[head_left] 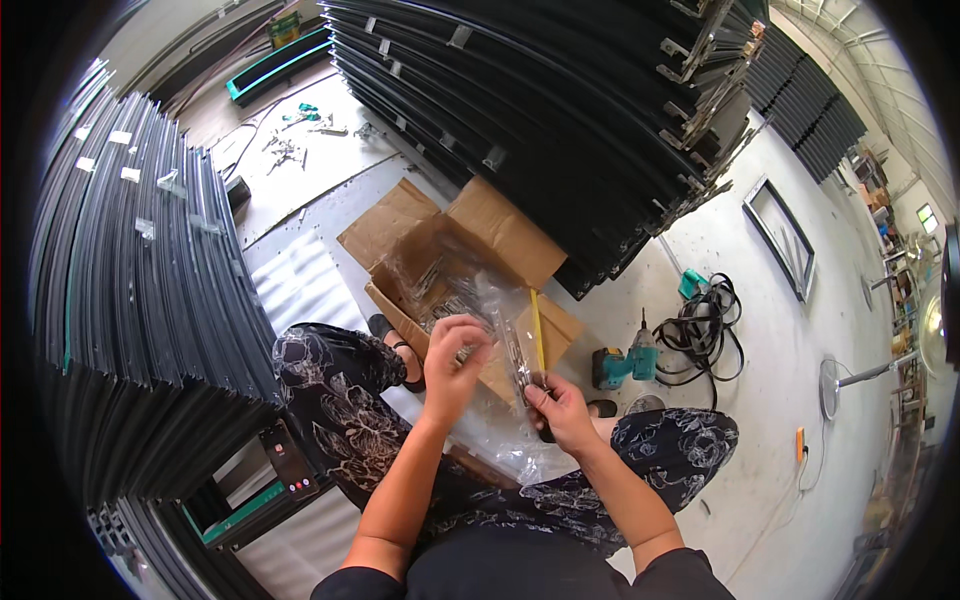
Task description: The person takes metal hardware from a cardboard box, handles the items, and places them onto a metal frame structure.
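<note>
My right hand is closed round the lower end of some slim metal strips, which point up and away from me. Clear plastic film lies around and beside them. To the left, my left hand is raised over the near side of an open cardboard box. Its fingers are curled together, and what they pinch, if anything, is too small to name. Inside the box lie loose metal pieces and more film. A yellow strip runs along the box's right side.
A teal cordless drill stands right of my right hand, beside a coiled black strap. Tall stacks of black frames rise beyond the box and more black frames at left. A fan is further right.
</note>
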`<control>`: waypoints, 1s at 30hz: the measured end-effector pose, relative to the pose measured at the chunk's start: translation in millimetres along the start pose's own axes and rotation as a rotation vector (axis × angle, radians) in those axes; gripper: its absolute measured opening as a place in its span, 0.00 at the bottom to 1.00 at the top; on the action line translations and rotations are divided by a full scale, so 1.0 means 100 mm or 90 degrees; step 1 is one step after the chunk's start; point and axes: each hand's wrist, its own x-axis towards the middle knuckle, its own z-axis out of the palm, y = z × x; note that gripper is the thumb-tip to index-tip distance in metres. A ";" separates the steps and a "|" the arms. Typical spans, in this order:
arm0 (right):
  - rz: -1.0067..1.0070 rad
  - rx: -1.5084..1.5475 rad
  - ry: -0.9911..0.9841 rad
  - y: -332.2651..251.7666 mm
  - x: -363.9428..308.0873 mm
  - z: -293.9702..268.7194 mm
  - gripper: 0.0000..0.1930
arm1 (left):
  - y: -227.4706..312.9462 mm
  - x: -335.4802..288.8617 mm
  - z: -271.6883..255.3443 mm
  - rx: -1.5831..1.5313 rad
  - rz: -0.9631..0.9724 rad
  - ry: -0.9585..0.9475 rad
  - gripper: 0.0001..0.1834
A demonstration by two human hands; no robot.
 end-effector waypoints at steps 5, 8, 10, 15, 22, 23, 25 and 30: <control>-0.042 -0.057 0.061 -0.08 0.07 -0.08 0.12 | 0.01 -0.03 0.01 0.049 0.038 0.002 0.11; -0.025 -0.077 0.012 -0.03 0.03 -0.15 0.12 | 0.18 0.12 0.04 -0.137 -0.072 0.067 0.14; 0.011 -0.062 -0.015 -0.08 -0.03 -0.13 0.12 | 0.09 0.13 -0.01 -0.149 -0.078 0.069 0.16; 0.067 -0.008 -0.033 -0.08 -0.06 -0.13 0.14 | -0.13 0.09 -0.09 -0.056 -0.059 0.009 0.10; 0.081 0.130 0.045 -0.07 0.09 -0.22 0.12 | 0.14 0.09 0.01 0.282 0.219 -0.190 0.10; 0.067 0.155 0.094 -0.08 0.13 -0.23 0.12 | 0.14 0.03 0.03 0.277 0.156 -0.267 0.10; 0.047 0.095 0.097 -0.07 0.17 -0.20 0.12 | -0.06 -0.15 0.04 0.206 0.075 -0.249 0.11; 0.022 -0.019 -0.005 -0.15 0.12 -0.15 0.13 | 0.09 -0.01 0.03 -0.186 -0.258 -0.114 0.14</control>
